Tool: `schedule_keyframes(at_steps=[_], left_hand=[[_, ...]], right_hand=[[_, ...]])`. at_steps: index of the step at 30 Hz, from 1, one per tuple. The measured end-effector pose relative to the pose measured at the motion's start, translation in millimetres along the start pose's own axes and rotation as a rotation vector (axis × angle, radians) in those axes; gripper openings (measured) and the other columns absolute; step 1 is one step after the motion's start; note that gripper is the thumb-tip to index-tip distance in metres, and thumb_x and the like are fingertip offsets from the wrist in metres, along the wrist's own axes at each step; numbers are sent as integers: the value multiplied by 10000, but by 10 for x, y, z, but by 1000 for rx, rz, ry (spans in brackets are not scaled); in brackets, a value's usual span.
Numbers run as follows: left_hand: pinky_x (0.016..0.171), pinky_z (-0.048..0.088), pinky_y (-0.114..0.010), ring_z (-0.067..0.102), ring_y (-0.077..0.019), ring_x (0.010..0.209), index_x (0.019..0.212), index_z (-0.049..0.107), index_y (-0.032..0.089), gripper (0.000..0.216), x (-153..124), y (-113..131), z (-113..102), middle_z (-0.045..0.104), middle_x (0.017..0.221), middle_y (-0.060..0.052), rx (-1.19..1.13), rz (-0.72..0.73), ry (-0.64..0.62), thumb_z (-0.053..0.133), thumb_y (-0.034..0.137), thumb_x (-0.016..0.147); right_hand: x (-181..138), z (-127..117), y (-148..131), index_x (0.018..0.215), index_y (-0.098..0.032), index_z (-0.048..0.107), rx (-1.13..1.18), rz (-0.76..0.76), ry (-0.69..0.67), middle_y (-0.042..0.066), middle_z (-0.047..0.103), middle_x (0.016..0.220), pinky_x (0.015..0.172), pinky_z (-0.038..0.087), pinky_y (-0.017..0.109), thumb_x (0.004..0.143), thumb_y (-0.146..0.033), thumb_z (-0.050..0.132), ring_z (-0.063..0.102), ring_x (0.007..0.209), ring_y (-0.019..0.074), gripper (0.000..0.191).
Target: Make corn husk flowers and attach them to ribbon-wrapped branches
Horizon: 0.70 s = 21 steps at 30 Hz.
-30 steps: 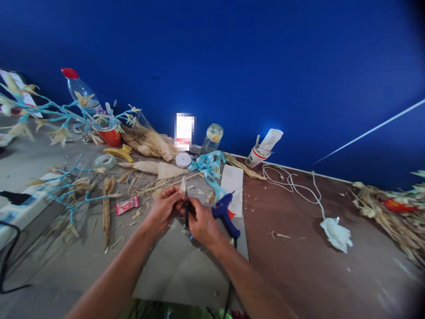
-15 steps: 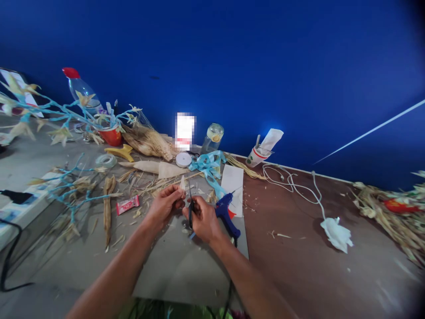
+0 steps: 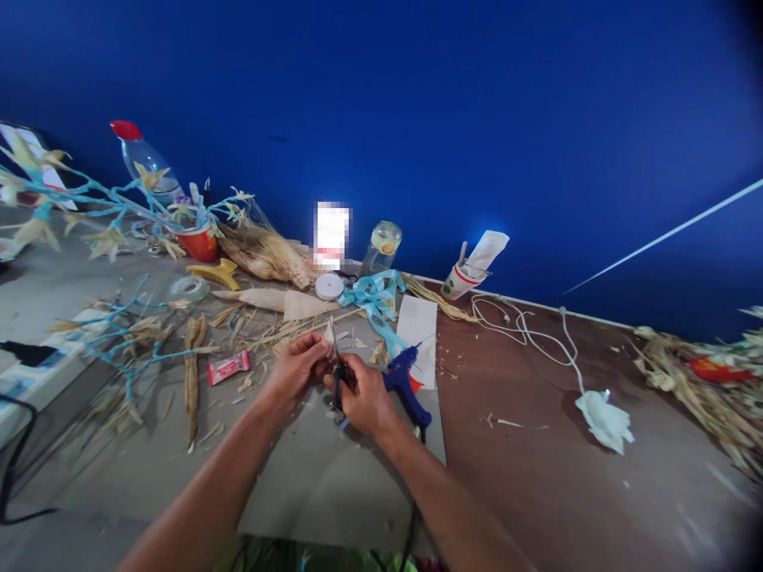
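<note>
Husk piece (image 3: 328,331) pinched in left hand (image 3: 296,371) (right hand (image 3: 362,395) grips scissors (image 3: 337,367)).

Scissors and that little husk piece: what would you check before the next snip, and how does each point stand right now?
1. Left hand pinches the husk piece: ok.
2. Right hand has its grip on the scissors: ok.
3. Blades meet the husk piece: ok.
4. Left fingertips clear of the blades: cannot tell, very close.
5. Blue glue gun lies right beside the right hand, crowding it: not ok.
6. Grey mat under the hands: ok.
</note>
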<state>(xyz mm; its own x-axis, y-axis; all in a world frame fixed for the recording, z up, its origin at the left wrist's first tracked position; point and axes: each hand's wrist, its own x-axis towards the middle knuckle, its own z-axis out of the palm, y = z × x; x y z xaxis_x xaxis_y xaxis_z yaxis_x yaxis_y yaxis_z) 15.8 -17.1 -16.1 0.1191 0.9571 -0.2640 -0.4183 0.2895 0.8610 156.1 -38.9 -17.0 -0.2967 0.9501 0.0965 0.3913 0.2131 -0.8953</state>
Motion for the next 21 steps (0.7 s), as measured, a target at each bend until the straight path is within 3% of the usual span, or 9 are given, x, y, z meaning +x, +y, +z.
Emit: schedule_keyframes(at_steps=[18,21], left_hand=[[443,331,-185,392,-59,407,659,539,160,240,-19,34,0,421,430,68,-9,-3,-24,665,357,714],[453,337,-187,386,-44,402,665,538,155,240,-12,34,-5,460,475,66,-40,0,-4,691,339,688]], right_hand=[[9,8,17,980,-175,605,-2,-30,31,29,680,804,646,459,243,789,-248,551,616,694,152,212],[3,2,4,952,-172,598,29,-4,51,11,651,744,591,445,226,773,-263,565,585,634,133,204]])
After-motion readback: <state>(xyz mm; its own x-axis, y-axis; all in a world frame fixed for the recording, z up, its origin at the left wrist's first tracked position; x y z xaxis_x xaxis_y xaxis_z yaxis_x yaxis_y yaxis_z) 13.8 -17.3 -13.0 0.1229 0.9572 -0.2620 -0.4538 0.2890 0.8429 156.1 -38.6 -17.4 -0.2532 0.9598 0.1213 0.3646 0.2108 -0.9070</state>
